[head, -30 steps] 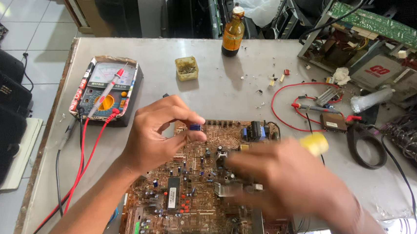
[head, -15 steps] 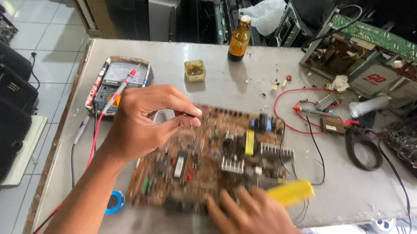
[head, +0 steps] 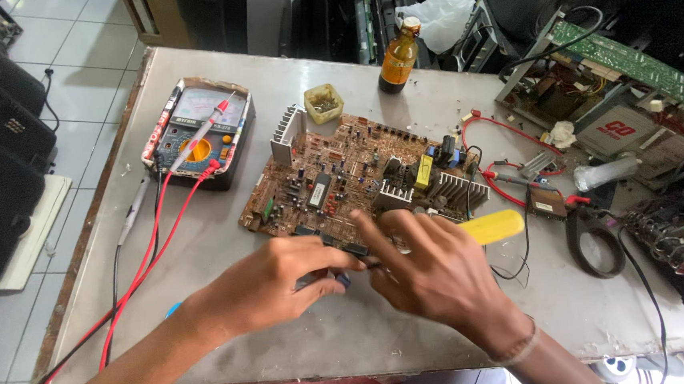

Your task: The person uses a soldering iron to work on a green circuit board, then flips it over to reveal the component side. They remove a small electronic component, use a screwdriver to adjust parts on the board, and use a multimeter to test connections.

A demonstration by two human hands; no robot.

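Low in the centre of the frame, your left hand (head: 272, 281) pinches its fingers together on a small dark part with a blue end at the near edge of the brown circuit board (head: 357, 175); what the part is cannot be told. Your right hand (head: 436, 270) is just beside it, fingers curled and blurred, closed around a yellow-handled tool (head: 493, 225) whose handle points right. The board lies flat at mid-frame on the grey metal table (head: 352, 336). At upper left sits an analogue multimeter (head: 197, 134) with red leads. A brown bottle (head: 398, 56) stands at upper centre.
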